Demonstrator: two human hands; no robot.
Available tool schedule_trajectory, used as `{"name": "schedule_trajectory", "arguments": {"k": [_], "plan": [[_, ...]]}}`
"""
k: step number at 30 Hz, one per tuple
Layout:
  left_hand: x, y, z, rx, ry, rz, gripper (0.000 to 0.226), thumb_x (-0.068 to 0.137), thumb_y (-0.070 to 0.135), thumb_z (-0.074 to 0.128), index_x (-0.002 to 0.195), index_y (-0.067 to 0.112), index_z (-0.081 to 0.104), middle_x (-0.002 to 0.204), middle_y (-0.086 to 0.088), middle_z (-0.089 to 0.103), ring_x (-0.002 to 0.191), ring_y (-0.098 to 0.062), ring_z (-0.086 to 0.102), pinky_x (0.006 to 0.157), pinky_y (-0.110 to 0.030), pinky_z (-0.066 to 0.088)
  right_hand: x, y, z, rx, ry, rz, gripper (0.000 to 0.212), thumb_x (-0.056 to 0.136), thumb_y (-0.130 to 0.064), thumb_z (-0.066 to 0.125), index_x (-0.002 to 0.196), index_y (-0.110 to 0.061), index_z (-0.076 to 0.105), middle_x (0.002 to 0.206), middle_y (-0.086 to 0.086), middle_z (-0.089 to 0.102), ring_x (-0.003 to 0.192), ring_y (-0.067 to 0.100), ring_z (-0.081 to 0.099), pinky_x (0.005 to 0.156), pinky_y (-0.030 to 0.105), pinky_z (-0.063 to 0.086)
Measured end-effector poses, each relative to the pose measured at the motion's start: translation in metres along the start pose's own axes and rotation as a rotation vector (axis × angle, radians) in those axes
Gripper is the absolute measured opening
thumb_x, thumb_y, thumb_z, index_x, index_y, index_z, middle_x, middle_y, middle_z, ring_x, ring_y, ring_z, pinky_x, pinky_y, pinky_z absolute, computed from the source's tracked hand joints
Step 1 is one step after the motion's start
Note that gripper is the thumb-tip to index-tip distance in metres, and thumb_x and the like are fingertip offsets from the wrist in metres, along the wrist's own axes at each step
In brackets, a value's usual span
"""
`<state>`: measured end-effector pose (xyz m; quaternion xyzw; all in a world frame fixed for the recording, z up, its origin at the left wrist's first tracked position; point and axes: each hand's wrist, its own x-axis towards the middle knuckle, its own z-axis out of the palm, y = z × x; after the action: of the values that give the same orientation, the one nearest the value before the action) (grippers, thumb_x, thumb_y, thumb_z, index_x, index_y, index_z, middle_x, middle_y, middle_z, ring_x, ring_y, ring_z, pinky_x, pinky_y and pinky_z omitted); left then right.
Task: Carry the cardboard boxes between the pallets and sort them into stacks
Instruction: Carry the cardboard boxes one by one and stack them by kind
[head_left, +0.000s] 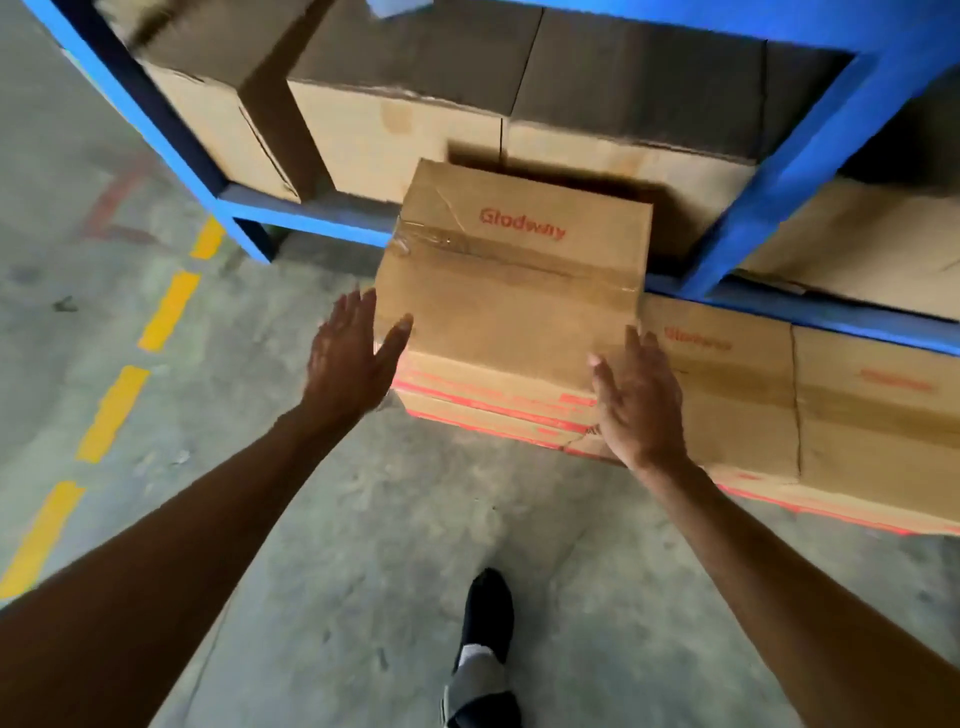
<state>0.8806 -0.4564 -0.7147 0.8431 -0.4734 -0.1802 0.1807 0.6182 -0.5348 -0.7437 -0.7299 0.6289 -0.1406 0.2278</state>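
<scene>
A taped cardboard box (511, 291) sits atop a stack before a blue rack (769, 208), with the left hand (353, 353) and right hand (636, 400) flat, fingers straight, against its sides.

Top box (511, 291) — red "Glodway"; neighbouring box (719, 384) — same, blurred.

Grey concrete floor (363, 519) with a dashed yellow line (111, 410) at left, blue rack (779, 208) standing on it, plain boxes (395, 140) on the rack's low shelf, printed boxes (727, 395) in a row before the rack, black shoe (488, 613) on the floor
</scene>
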Motion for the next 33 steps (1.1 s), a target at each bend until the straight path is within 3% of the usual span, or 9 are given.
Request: {"name": "schedule_trajectory", "arguments": {"k": [3, 5, 8, 12, 14, 20, 25, 28, 33], "plan": [[0.062, -0.027, 0.041, -0.099, 0.002, -0.092, 0.070, 0.095, 0.049, 0.044, 0.148, 0.007, 0.027, 0.152, -0.015, 0.034, 0.140, -0.029, 0.031, 0.113, -0.045, 0.028, 0.051, 0.022, 0.045, 0.057, 0.004, 0.035, 0.080, 0.091, -0.060, 0.031, 0.147, -0.003, 0.027, 0.152, 0.022, 0.028, 0.141, 0.034, 0.027, 0.116, 0.040, 0.024], [0.085, -0.045, 0.061, -0.213, -0.020, -0.134, 0.068, 0.090, 0.056, 0.050, 0.145, 0.019, 0.033, 0.141, -0.008, 0.050, 0.127, -0.027, 0.048, 0.104, -0.042, 0.040, 0.064, 0.029, 0.069, 0.130, 0.048, 0.089, 0.076, 0.094, -0.051, 0.045, 0.150, -0.006, 0.020, 0.157, 0.018, 0.019, 0.144, 0.028, 0.022, 0.114, 0.024, 0.020], [0.100, -0.062, 0.078, -0.389, 0.010, -0.205, 0.064, 0.082, 0.060, 0.058, 0.135, 0.027, 0.046, 0.123, 0.002, 0.062, 0.109, -0.018, 0.060, 0.092, -0.036, 0.050, 0.065, 0.037, 0.090, 0.273, 0.195, 0.137, 0.079, 0.088, -0.043, 0.061, 0.148, -0.005, 0.027, 0.152, 0.015, 0.033, 0.136, 0.016, 0.035, 0.101, -0.004, 0.017], [0.108, -0.068, 0.090, -0.598, -0.012, -0.260, 0.059, 0.083, 0.048, 0.067, 0.134, 0.024, 0.051, 0.118, 0.010, 0.063, 0.101, -0.001, 0.062, 0.076, -0.015, 0.052, 0.071, 0.045, 0.092, 0.501, 0.145, 0.192, 0.084, 0.083, -0.034, 0.070, 0.149, -0.010, 0.025, 0.126, -0.022, 0.050, 0.104, -0.024, 0.047, 0.084, -0.005, 0.035], [0.109, -0.070, 0.093, -0.642, -0.018, -0.261, 0.053, 0.085, 0.039, 0.067, 0.134, 0.024, 0.051, 0.113, 0.015, 0.063, 0.096, 0.006, 0.061, 0.070, -0.008, 0.050, 0.073, 0.047, 0.091, 0.543, 0.072, 0.213, 0.085, 0.084, -0.033, 0.069, 0.151, -0.017, 0.020, 0.114, -0.031, 0.048, 0.092, -0.030, 0.048, 0.076, -0.005, 0.039], [0.112, -0.074, 0.093, -0.756, -0.061, -0.230, 0.052, 0.083, 0.040, 0.069, 0.131, 0.026, 0.054, 0.119, 0.004, 0.064, 0.105, -0.014, 0.062, 0.085, -0.029, 0.053, 0.077, 0.041, 0.089, 0.636, 0.047, 0.309, 0.087, 0.079, -0.030, 0.074, 0.149, -0.022, 0.024, 0.124, -0.010, 0.053, 0.097, -0.018, 0.053, 0.076, 0.002, 0.047], [0.068, -0.082, 0.070, -0.844, -0.097, -0.240, 0.035, 0.078, 0.037, 0.075, 0.111, 0.034, 0.064, 0.100, 0.013, 0.072, 0.091, -0.005, 0.068, 0.076, -0.022, 0.055, 0.032, 0.035, 0.069, 0.671, 0.028, 0.299, 0.075, 0.067, -0.047, 0.079, 0.130, -0.021, 0.048, 0.116, -0.003, 0.063, 0.105, 0.014, 0.062, 0.091, 0.039, 0.054], [0.007, -0.088, 0.041, -0.866, -0.100, -0.227, 0.023, 0.085, 0.024, 0.070, 0.104, 0.035, 0.064, 0.085, 0.022, 0.073, 0.079, 0.004, 0.068, 0.063, -0.011, 0.052, -0.030, 0.018, 0.038, 0.642, 0.010, 0.273, 0.063, 0.076, -0.035, 0.077, 0.130, -0.023, 0.049, 0.108, -0.013, 0.060, 0.096, -0.002, 0.057, 0.090, 0.031, 0.051], [-0.113, -0.084, -0.050, -0.915, -0.092, -0.150, 0.022, 0.085, 0.023, 0.069, 0.097, 0.041, 0.064, 0.091, 0.018, 0.070, 0.078, 0.005, 0.067, 0.064, -0.013, 0.051, -0.161, -0.033, -0.042, 0.599, 0.073, 0.235, 0.073, 0.081, -0.031, 0.072, 0.144, -0.022, 0.035, 0.126, -0.014, 0.046, 0.111, 0.007, 0.047, 0.090, 0.020, 0.040]]}}
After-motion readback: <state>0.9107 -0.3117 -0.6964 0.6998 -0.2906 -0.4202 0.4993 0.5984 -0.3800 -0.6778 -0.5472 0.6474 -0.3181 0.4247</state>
